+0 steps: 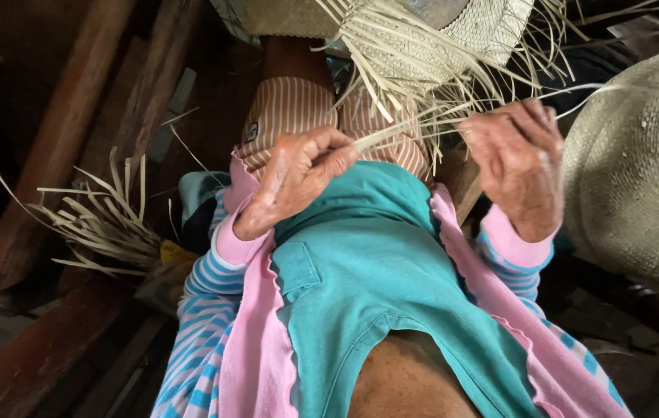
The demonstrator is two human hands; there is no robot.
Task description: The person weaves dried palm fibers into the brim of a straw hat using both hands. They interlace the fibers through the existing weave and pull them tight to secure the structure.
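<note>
Dark wooden beams [51,147] fill the left, and mid-frame both hands — left hand [298,182], right hand [519,166] — pinch loose straw strands [415,128] of a half-woven hat [438,39], fringe not woven in.

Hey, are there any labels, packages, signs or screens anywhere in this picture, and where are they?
No packages, signs or screens.
Small dark round badge: on the striped orange cloth, beside the left hand; detail too small to tell.
Yellow scrap: below the loose straw strips; kind unclear.
</note>
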